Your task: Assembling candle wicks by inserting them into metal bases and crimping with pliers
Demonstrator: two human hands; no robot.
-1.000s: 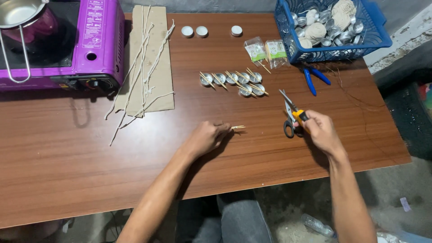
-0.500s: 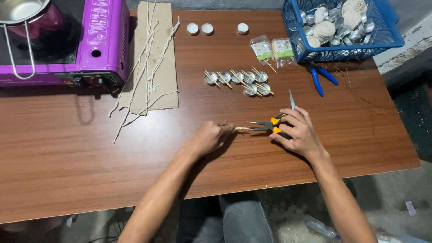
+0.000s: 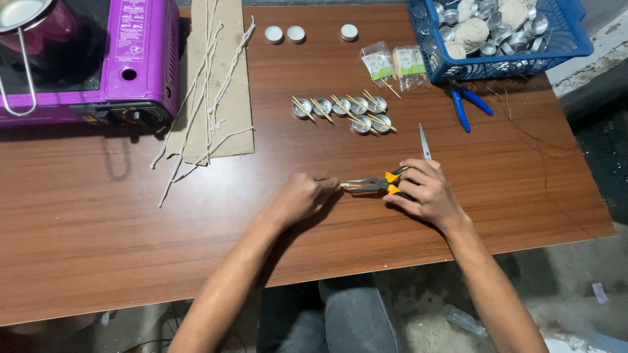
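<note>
— Changed since a second ago?

— Mostly the right hand [image 3: 428,194]. Off toward centre right then, picking up the orange-handled pliers [image 3: 378,185]; now drawn leftward to mid-frame, wrapped firmly round both handles, nose pointing left.

— And the left hand [image 3: 299,198]?

— Barely shifted. Curled low on the table [image 3: 131,248] just left of centre, thumb and forefinger pinched shut on a short pale stick [image 3: 343,185], only the tip showing past the fingertips.

— Touching yet?

— Seemingly so: plier nose right at that tip. Too small to tell whether clamped on or merely beside. Already close half a second ago; closer now.

— Meaning for the work in hand?

— Tool and stick brought together, so past the fetching stage and into the gripping stage, judging by the closed gap.

— Anything left behind?

— Thin metal blade [image 3: 424,141] lying flat just above the right hand, untouched.

— Rest of the frame?

— Same as before. Row of small tin cups [image 3: 341,108] with sticks above centre. Two clear packets [image 3: 395,64] and blue-handled pliers [image 3: 468,104] further up right, below the blue basket [image 3: 504,65]. Three white tealights [image 3: 296,33] at top centre. Cardboard strip [image 3: 226,124] with white strings and purple stove [image 3: 140,59] at upper left.
</note>
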